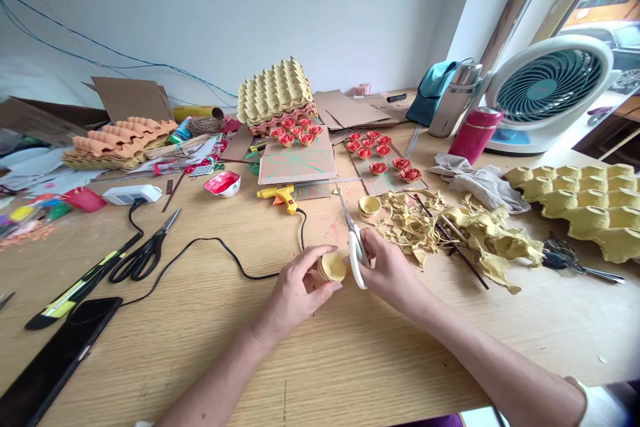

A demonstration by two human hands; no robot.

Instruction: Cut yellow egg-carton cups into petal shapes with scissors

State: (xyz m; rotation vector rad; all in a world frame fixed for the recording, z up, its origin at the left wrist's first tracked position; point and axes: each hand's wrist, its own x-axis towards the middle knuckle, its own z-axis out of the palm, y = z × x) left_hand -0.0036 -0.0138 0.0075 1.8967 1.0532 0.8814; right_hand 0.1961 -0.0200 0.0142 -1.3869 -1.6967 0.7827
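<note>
Near the table's middle, my left hand point(299, 285) pinches a small stack of yellow egg carton cups point(333, 267) between thumb and fingers, their openings facing up and toward me. Close beside it, my right hand point(387, 267) grips white-handled scissors point(357, 240), the blades pointing away and looking nearly closed. The scissors do not touch the cups. Another stack of yellow cups point(370, 205) stands just beyond my right hand. Torn yellow carton scraps point(413, 223) lie heaped to the right of it.
A yellow glue gun point(279, 197) with a black cord lies ahead. Red paper flowers point(373, 143) sit on cardboard point(297, 160) behind. Black scissors point(145, 253), a utility knife point(75, 287) and a phone point(60, 353) are left. Egg trays point(585, 203) and a fan point(547, 93) stand right.
</note>
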